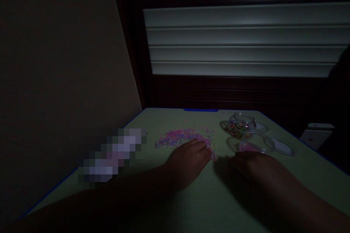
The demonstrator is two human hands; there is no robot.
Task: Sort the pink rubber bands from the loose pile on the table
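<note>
A loose pile of small pink, purple and pale elastic bands [180, 136] is spread over the middle of the table. My left hand [190, 160] rests at the right end of this pile, fingers bent down and pressed together among the bands. To its right, my right hand [253, 167] is curled just in front of a clear jar [264, 143] with some pink bands inside. The right fingertips are dark and partly hidden, so what they hold cannot be made out. Behind stands another clear jar [242, 127], holding multicoloured bands.
Two clear round lids [284, 147] [261, 127] lie right of the jars. A blurred-out pale object [115, 156] sits at the table's left side. The pale green table [202, 204] has a blue edge and meets a wall and a dark panel. A white box [314, 136] stands beyond the right edge.
</note>
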